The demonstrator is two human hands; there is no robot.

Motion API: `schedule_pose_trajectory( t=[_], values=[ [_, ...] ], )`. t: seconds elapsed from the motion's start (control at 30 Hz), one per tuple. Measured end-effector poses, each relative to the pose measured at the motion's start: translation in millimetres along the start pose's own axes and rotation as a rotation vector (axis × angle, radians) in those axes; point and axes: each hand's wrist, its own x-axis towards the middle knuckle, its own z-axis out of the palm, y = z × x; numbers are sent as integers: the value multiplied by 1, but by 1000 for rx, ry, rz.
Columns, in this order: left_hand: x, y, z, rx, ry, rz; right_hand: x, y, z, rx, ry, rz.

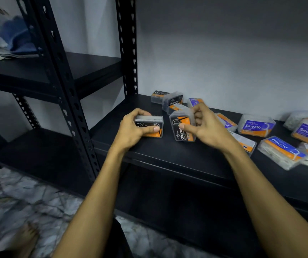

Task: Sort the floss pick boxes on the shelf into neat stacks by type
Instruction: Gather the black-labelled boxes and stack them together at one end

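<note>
My left hand (133, 128) grips a black and orange Charcoal box (150, 126) that lies flat near the left end of the black shelf (177, 157). Just to its right, my right hand (206, 125) holds a second Charcoal box (182, 127) upright on its end. More Charcoal boxes (172, 100) lie loose at the back by the wall. Blue and orange Smooth boxes (255, 126) and a Round box (281, 148) are scattered to the right. Part of another box (246, 142) shows behind my right wrist.
A black metal upright post (71, 101) stands at the shelf's left end, with a neighbouring shelf unit beyond it. Folded cloth and paper (6, 41) lie on that unit's upper shelf. The white wall runs behind the boxes. A bare foot (24, 239) rests on the marbled floor.
</note>
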Motion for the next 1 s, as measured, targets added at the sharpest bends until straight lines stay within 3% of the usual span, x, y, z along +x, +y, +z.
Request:
schedule_pose_trajectory(
  t=[0.07,0.33,0.6,0.77,1.0],
  values=[
    [0,0,0,1,0,-9,-6,5,0,70,-17,-13],
    [0,-1,-1,6,-16,-7,-15,-2,5,-66,75,-74],
    [2,-1,-1,21,-16,-1,-19,-5,0,61,202,-134],
    [1,-2,-1,20,-17,-4,-23,-11,-2,208,117,-158],
    [0,0,-1,17,-21,-10,-18,7,-1,168,144,-104]
  ],
)
